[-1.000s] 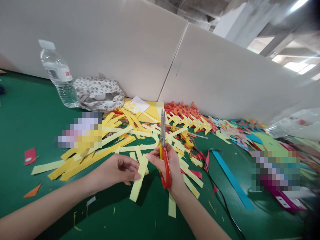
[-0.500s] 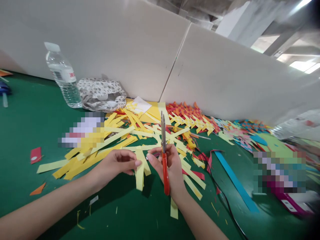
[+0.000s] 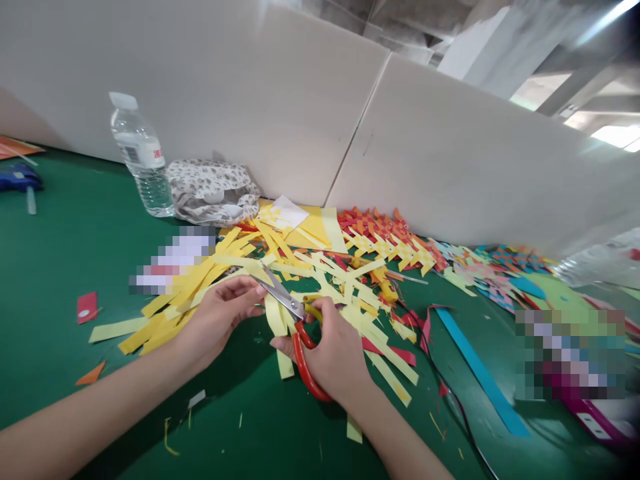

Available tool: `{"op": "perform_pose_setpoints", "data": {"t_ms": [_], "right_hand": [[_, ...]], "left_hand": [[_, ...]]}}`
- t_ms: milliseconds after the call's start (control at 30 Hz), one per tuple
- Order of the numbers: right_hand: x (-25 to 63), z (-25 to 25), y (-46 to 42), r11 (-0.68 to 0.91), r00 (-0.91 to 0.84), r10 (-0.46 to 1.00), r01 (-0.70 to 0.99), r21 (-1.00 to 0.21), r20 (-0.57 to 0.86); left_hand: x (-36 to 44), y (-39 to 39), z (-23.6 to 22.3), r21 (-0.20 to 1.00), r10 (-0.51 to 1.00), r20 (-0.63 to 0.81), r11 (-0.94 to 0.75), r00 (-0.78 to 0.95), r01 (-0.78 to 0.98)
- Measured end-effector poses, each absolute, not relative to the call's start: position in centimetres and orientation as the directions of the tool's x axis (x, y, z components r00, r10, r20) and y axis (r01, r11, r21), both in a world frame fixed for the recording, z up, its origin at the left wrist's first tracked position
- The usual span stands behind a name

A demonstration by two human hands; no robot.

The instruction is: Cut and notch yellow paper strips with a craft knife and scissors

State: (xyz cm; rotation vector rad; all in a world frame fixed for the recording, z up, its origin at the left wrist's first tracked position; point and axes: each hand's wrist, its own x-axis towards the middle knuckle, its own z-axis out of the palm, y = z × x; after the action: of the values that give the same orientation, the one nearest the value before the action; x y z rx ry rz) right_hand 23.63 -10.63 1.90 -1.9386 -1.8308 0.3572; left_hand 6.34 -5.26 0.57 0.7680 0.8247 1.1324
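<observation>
My right hand [image 3: 333, 350] grips a pair of scissors [image 3: 287, 300] with red handles, its fingers in and around the loops. The blades are parted and point up and left, toward the fingertips of my left hand [image 3: 225, 310]. Those left fingers are pinched on a pale yellow paper strip [image 3: 275, 319], which hangs down below the blades. The metal hides part of the strip, so I cannot tell whether the blades touch it. Behind and around both hands lies a pile of yellow paper strips [image 3: 183, 290].
At the back left stand a water bottle [image 3: 145, 170] and a patterned cloth pouch [image 3: 215, 190]. Woven red-orange paper pieces [image 3: 375, 227] lie along the white partition [image 3: 240, 100]. To the right are a blue strip [image 3: 480, 370] and a black cable [image 3: 453, 393]. A blue glue gun [image 3: 20, 177] lies far left.
The scissors have swung from upright with blades together to tilted left with blades parted. My right hand has closed around the handles. The left hand has shifted slightly up, still pinching paper.
</observation>
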Motion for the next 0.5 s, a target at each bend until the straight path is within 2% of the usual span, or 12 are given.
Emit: {"op": "perform_pose_setpoints", "data": {"t_ms": [500], "right_hand": [[23.62, 1.34, -10.79, 0.041, 0.075, 0.971, 0.880, -0.473, 0.225]], "left_hand": [[6.31, -5.36, 0.43, 0.798, 0.908, -0.190, 0.364, 0.373, -0.479]]}}
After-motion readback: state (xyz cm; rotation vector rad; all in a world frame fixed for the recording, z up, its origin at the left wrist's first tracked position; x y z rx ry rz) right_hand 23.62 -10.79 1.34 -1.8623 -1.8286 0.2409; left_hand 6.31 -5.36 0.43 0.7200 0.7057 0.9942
